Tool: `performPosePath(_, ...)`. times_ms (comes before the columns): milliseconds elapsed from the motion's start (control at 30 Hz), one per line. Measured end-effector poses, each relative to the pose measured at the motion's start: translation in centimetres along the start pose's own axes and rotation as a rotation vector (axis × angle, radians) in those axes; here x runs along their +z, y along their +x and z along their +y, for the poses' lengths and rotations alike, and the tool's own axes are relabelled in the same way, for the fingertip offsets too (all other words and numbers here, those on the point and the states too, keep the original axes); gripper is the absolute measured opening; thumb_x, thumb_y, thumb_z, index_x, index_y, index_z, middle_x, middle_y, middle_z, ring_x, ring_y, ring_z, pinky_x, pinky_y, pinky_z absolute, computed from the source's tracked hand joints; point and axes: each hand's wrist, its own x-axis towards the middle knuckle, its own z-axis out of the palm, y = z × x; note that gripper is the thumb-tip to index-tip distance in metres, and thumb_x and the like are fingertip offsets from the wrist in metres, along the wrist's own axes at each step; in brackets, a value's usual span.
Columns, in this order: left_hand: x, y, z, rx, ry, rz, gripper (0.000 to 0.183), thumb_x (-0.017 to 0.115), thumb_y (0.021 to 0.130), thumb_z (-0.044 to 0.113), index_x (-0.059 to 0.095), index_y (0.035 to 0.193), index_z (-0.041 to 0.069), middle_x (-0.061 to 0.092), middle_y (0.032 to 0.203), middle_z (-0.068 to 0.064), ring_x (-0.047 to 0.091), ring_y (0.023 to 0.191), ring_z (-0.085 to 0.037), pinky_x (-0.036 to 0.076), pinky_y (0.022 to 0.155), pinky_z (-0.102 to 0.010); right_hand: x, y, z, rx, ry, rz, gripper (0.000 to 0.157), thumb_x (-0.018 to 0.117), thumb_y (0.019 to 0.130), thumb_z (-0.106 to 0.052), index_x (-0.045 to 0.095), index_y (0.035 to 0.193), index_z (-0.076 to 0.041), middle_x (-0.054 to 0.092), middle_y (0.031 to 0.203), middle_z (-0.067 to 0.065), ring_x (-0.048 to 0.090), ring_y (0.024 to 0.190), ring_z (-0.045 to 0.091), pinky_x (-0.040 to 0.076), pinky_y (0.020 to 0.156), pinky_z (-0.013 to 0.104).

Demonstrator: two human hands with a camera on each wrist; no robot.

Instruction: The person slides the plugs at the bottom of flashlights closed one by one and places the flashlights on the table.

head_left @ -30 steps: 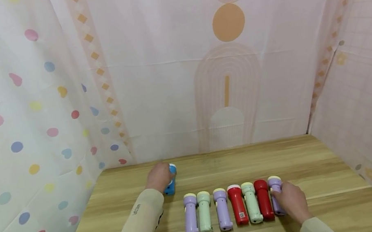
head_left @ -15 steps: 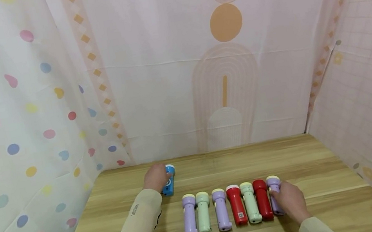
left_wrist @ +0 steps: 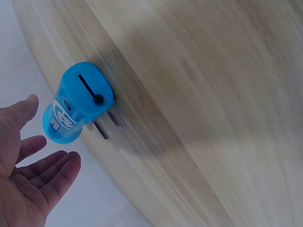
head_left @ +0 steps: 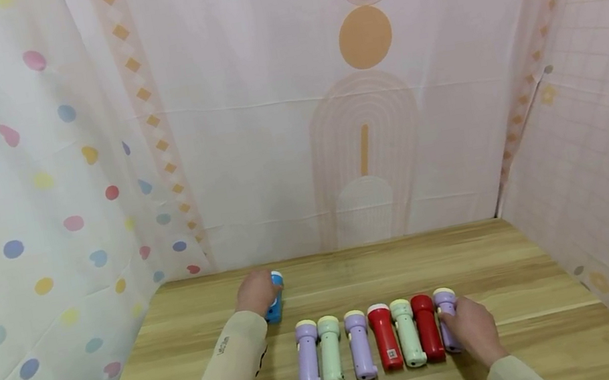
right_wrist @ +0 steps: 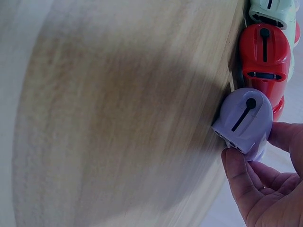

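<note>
A blue flashlight (head_left: 274, 307) lies at the back left of the table, its white-rimmed head pointing away. My left hand (head_left: 257, 291) is just to its left; in the left wrist view the thumb and fingers are spread, with a gap between them and the blue flashlight (left_wrist: 80, 101). My right hand (head_left: 474, 328) holds the purple flashlight (head_left: 445, 301) at the right end of a row, its thumb on one side and fingers on the other in the right wrist view. Beside it lies a dark red flashlight (head_left: 428, 328). The hand covers part of the purple one.
Further left in the row lie a light green flashlight (head_left: 408, 335), a red one with a white rim (head_left: 386, 338), a purple one (head_left: 360, 346), another green one (head_left: 330, 352) and another purple one (head_left: 307, 358). Curtains (head_left: 274, 154) rise behind the wooden table (head_left: 356, 276).
The head view has shifted slightly. My left hand has eased a little to the left relative to the blue flashlight. My right hand stays on the purple flashlight, and the row looks unchanged.
</note>
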Motion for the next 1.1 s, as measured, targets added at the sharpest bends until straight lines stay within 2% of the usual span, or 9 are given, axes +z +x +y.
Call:
performPosePath(333,0.6,-0.4,0.5,0.004,-0.031,0.031,0.034,0.078,0.087,0.021,0.066,0.105,-0.005,0.066,0.098,-0.019,0.064,0.09,-0.032,0.055,0.078,-0.046,0.4,-0.1,0.3,-0.018,-0.005,0.026,0.024,0.069,0.088,-0.017,0.06,0.079,0.004,0.058,0.068,0.01,0.055,0.059,0.023,0.044,0.053,0.039)
performPosePath(467,0.9,-0.5,0.9,-0.001,-0.052,0.039,0.032,0.08,0.085,0.021,0.064,0.1,-0.004,0.063,0.093,-0.019,0.064,0.084,-0.031,0.056,0.072,-0.045,0.4,-0.1,0.2,-0.006,-0.003,0.014,0.025,0.069,0.088,-0.017,0.06,0.08,0.004,0.058,0.068,0.009,0.054,0.059,0.023,0.044,0.052,0.038)
performPosePath(700,1.3,-1.1,1.4,0.006,-0.052,0.062,0.043,0.081,0.084,0.018,0.058,0.109,-0.009,0.057,0.101,-0.024,0.063,0.089,-0.036,0.055,0.075,-0.047,0.4,-0.4,0.2,-0.023,-0.015,0.031,0.024,0.069,0.088,-0.017,0.06,0.079,0.004,0.058,0.067,0.01,0.054,0.059,0.023,0.044,0.052,0.04)
performPosePath(1000,1.8,-0.9,1.0,-0.005,-0.058,0.087,0.041,0.08,0.079,0.006,0.055,0.11,-0.007,0.06,0.097,-0.024,0.064,0.089,-0.036,0.055,0.073,-0.048,0.2,-0.5,0.2,-0.014,-0.021,0.028,0.025,0.069,0.088,-0.017,0.059,0.079,0.004,0.057,0.067,0.009,0.054,0.058,0.023,0.043,0.052,0.038)
performPosePath(1100,2.0,-0.8,0.8,0.0,-0.066,0.087,0.046,0.081,0.078,0.006,0.054,0.113,-0.008,0.061,0.099,-0.026,0.064,0.09,-0.038,0.055,0.074,-0.049,0.1,-0.5,0.3,-0.012,-0.023,0.026,0.025,0.069,0.088,-0.017,0.059,0.079,0.004,0.057,0.067,0.009,0.054,0.059,0.023,0.043,0.052,0.038)
